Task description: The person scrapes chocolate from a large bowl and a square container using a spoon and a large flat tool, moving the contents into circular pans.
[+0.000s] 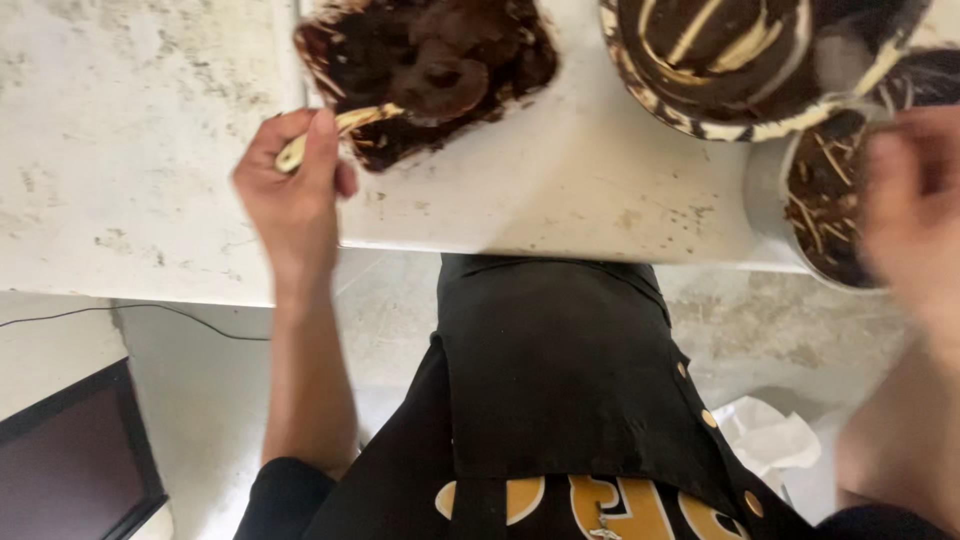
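The left hand (295, 195) clenches a pale smeared spatula (340, 130) dug into the dark chocolate mix of the square tub (430, 75) on the white worktop (560, 190), apparently mid-scoop, while right of the tub the blurred right hand (915, 215) covers a round chocolate-filled cup (820, 200), its grip unclear.

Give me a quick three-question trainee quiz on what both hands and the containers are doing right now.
1. True or false: the left hand grips a pale stick-like utensil reaching into the square container of dark brown mixture.
2. Which hand is blurred beside the round metal bowl of dark mix? A left, B right.
3. Fill in: the big round dark cake with cream stripes sits on the ___ worktop.

Key: 1 true; 2 B, the right hand; 3 white.
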